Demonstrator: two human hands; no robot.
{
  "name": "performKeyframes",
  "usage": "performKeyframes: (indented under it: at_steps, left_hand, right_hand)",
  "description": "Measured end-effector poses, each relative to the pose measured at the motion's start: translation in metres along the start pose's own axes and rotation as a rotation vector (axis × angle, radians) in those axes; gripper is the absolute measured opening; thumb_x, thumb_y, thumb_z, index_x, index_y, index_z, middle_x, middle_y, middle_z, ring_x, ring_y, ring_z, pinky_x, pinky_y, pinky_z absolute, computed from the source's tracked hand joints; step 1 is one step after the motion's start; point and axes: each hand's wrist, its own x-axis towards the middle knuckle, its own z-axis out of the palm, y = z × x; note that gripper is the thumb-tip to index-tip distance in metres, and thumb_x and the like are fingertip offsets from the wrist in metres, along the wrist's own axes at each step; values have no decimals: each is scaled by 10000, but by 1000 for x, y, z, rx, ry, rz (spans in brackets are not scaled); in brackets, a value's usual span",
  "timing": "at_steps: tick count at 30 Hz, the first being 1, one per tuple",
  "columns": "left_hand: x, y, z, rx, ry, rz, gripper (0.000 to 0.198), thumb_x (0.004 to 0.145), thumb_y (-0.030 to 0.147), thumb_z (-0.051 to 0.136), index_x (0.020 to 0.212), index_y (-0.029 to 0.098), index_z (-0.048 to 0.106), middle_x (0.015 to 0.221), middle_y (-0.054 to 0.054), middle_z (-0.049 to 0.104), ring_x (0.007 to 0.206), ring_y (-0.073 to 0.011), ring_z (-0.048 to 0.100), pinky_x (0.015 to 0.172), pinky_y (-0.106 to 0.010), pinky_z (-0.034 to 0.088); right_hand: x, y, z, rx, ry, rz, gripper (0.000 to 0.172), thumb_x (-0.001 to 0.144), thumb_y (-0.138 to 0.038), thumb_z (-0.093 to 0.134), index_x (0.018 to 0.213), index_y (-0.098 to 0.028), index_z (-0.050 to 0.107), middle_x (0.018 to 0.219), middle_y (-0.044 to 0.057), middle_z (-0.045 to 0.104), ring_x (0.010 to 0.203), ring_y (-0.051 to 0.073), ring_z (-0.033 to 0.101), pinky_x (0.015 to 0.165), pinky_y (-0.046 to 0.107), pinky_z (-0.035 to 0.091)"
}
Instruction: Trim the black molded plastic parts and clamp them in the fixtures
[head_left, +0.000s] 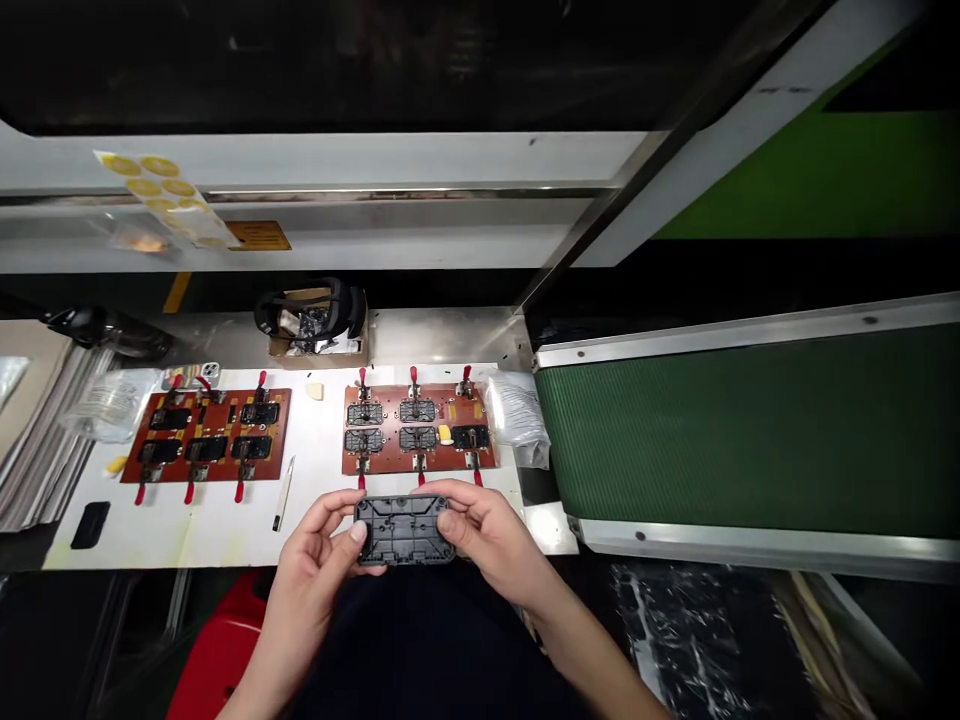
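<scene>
Between my hands, close to my body, is a black ribbed plastic cover (pixel 403 530), its inner side facing me. My left hand (pixel 321 550) grips its left end, thumb on the face. At the right end my right hand (pixel 480 530) pinches it between thumb and fingers. Just beyond lies a reddish-brown clamp fixture (pixel 390 460) with red-handled toggle clamps, holding several similar black parts. A second such fixture (pixel 279 420) sits to the left, also carrying black parts under its clamps.
On the white-covered bench lie a pen-like tool (pixel 284 493) and a dark flat piece (pixel 91 525). Behind stands a cardboard box (pixel 322 359) of small parts. A clear plastic bag (pixel 517 415) borders the right fixture. The green conveyor belt (pixel 750 440) runs along the right.
</scene>
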Motion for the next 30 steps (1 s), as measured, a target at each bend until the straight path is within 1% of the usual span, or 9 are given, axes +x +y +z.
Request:
performKeyframes:
  at_steps: [4,9,12,14,17,21,23,26,30]
  left_hand:
    - [25,-15,-18,23,-22,6,415,782,409,762,1129,242,605,1117,-39,629,849,-174,676,673,-279,622]
    - [69,-73,-45,76,-91,-63,415,795,430,739,1130,234,590,1125,-42,607,897,-210,702,787,-372,613]
    - [94,-107,-54,230,-125,-63,476,791,498,704,1165,232,574,1104,-51,619,829,-203,700,763,-383,600]
    - [115,-119,-54,389,-121,-14,506,788,538,676,1169,219,579,1093,-71,648,822,-208,690,765,-376,577]
    - [153,-121,-40,502,-147,40,448,783,550,664,1065,203,633,996,-72,686,840,-226,676,814,-375,538]
    - [211,-116,7,512,-242,48,423,767,549,687,1010,203,658,898,-54,695,821,-232,672,849,-388,521]
    - [233,-118,35,500,-270,12,489,764,574,692,1052,182,640,871,-67,701,752,-224,675,799,-397,539]
    - [250,-124,68,468,-308,-42,521,823,612,618,1069,154,606,889,-113,713,736,-213,692,744,-383,557]
    - [252,-120,73,527,-335,5,408,836,502,623,1088,184,576,990,-89,707,875,-216,688,792,-346,539]
  right_hand:
    - [16,22,3,-61,45,102,393,920,-528,599,1137,-204,638,920,39,681,784,161,639,640,253,519]
    - [27,102,-4,-162,108,375,471,860,-627,583,757,-167,579,725,36,675,559,118,578,519,231,467]
    - [36,132,-29,-268,274,412,476,845,-643,547,735,-179,562,702,30,655,557,134,571,525,248,467]
    - [47,134,-63,-352,442,406,465,886,-628,465,752,-189,542,728,29,640,584,136,562,555,251,458]
    - [66,121,-128,-494,640,427,436,934,-561,407,733,-194,528,717,25,623,607,137,543,577,246,422]
    - [98,106,-185,-610,658,515,372,922,-456,543,675,-178,554,599,-16,578,537,120,515,561,241,393]
    - [111,107,-186,-614,596,532,333,925,-429,565,721,-166,588,622,-20,603,527,110,523,554,231,397]
    - [113,112,-166,-575,454,502,307,965,-397,492,813,-171,634,715,-6,674,556,104,555,548,212,404]
    - [82,111,-147,-556,274,464,210,824,-349,697,714,-174,662,631,-20,654,564,123,563,572,222,409]
